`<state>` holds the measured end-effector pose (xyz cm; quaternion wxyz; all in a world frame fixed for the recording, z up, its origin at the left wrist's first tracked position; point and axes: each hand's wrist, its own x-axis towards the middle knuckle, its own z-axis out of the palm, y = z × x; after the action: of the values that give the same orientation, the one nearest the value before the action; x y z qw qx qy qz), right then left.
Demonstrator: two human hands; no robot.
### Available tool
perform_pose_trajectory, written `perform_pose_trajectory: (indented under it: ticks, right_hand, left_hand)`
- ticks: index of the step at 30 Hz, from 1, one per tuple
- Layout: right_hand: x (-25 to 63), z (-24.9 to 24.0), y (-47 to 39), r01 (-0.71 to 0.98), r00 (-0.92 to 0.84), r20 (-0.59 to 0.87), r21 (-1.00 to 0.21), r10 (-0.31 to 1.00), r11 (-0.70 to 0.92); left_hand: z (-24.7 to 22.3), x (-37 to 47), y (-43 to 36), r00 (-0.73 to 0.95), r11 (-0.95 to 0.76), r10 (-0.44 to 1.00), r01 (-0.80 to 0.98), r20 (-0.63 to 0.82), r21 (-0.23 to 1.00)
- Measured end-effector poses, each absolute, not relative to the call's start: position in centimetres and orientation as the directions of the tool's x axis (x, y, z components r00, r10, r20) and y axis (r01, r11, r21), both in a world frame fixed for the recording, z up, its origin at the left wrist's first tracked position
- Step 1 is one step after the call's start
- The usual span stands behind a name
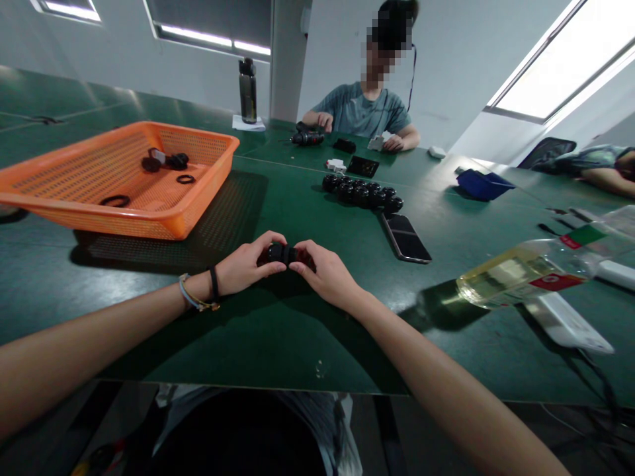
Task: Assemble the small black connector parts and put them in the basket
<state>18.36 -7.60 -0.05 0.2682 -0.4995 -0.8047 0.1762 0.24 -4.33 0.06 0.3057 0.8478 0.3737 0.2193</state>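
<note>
Between my two hands, just above the green table [347,350], is a small black cylindrical part [282,254], its exact kind not clear. My left hand [248,264] grips its left end between thumb and fingers. The right end is pinched by my right hand [325,270]. Both hands partly cover the part. Beyond them, a cluster of shiny black round pieces [362,192] lies on the table. To the left, an orange basket [206,211] holds black parts [163,160] and black rings [116,200].
At right stand or lie a phone [407,238], a bottle of yellow liquid [520,272], a white power strip [568,322] and a blue tray [483,184]. Across the table sits a person [370,109] near a power drill [307,137]. A dark bottle [247,92] stands behind.
</note>
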Motion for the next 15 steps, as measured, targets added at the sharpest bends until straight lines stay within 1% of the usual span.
perform_pose_trajectory:
  ticks: [4, 10, 15]
  right_hand:
    - [18.37, 0.03, -7.63, 0.71, -0.36, 0.253, -0.55, 0.898, 0.439]
    - [18.5, 0.05, -7.83, 0.662, -0.354, 0.356, -0.558, 0.865, 0.501]
    - [18.58, -0.22, -7.8, 0.655, -0.366, 0.362, -0.554, 0.858, 0.513]
  left_hand:
    - [0.19, 0.3, -4.42, 0.626, -0.528, 0.768, 0.497, 0.137, 0.689]
    - [0.1, 0.29, -4.4, 0.621, -0.521, 0.771, 0.488, 0.14, 0.7]
    - [0.06, 0.29, -4.33, 0.622, -0.521, 0.771, 0.49, 0.138, 0.699]
